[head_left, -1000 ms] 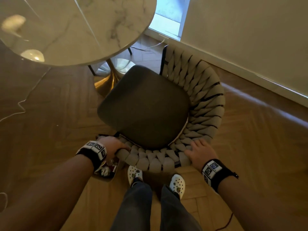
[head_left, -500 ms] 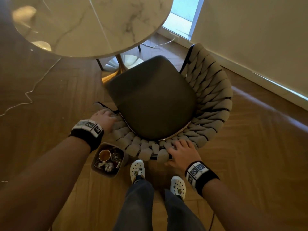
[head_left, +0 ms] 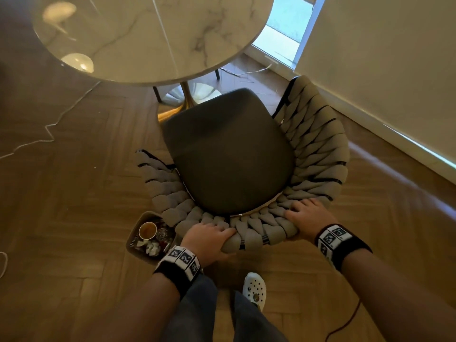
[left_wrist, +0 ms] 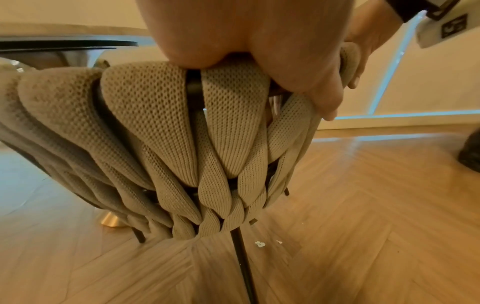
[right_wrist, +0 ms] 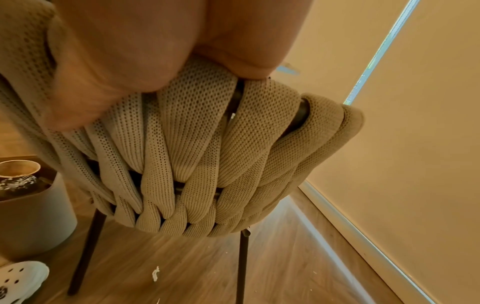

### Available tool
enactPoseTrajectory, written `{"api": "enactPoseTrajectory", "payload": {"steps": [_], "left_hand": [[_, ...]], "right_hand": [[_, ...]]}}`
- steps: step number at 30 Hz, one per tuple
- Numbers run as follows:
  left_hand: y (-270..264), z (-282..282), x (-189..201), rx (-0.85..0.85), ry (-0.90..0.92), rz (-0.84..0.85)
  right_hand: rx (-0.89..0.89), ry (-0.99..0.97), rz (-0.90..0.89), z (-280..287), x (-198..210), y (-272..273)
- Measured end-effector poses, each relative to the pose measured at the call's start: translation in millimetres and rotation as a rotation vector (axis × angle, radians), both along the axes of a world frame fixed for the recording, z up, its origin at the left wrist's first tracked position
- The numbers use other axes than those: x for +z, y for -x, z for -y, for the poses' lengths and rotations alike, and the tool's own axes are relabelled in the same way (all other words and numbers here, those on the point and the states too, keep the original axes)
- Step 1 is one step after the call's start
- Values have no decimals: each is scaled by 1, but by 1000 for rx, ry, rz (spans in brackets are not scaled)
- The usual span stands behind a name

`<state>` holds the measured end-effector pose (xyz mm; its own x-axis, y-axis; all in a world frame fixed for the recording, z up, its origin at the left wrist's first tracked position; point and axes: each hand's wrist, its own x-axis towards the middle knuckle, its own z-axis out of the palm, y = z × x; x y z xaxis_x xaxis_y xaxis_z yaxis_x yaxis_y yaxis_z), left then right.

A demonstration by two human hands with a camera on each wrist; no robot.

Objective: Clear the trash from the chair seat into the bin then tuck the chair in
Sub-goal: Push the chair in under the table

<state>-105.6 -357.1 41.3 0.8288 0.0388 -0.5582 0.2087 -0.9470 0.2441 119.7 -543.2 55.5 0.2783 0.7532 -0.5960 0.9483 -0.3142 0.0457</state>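
The chair (head_left: 229, 154) has a dark grey seat with nothing on it and a woven beige backrest (head_left: 318, 146). Its front faces the round marble table (head_left: 153, 33). My left hand (head_left: 209, 239) grips the top rim of the backrest at its near middle, fingers curled over it. My right hand (head_left: 304, 214) grips the rim further right. In the left wrist view my left hand (left_wrist: 259, 41) wraps the woven rim (left_wrist: 161, 115); in the right wrist view my right hand (right_wrist: 145, 51) does the same. A beige bin (head_left: 151, 236) with a paper cup and crumpled trash stands on the floor left of my hands.
The table's gold pedestal base (head_left: 187, 99) stands just beyond the seat. A white cable (head_left: 47, 129) trails over the wooden floor at left. A wall and skirting (head_left: 394, 134) run along the right. My feet in white clogs (head_left: 254, 290) are behind the chair. Small white scraps (right_wrist: 155, 273) lie under it.
The chair has turned and shifted so the seat front points at the table. My left hand has slid along the backrest rim from its left side to the near middle.
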Motion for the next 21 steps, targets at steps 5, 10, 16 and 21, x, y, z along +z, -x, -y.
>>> {"api": "enactPoseTrajectory", "payload": {"steps": [5,10,16,21], "left_hand": [[-7,-18,-4,-50,-40,13],[-28,-51,-5,-36,-55,57],[-59,-75,-11,-24,-117,67],[-87,-74,-14,6,-123,107]], "right_hand": [[3,-35,14,-10,-3,-8],[-16,-71,20,-38,-5,-25],[-13,-50,35,-70,-3,-58],[-4,-30,35,-85,2,-96]]}}
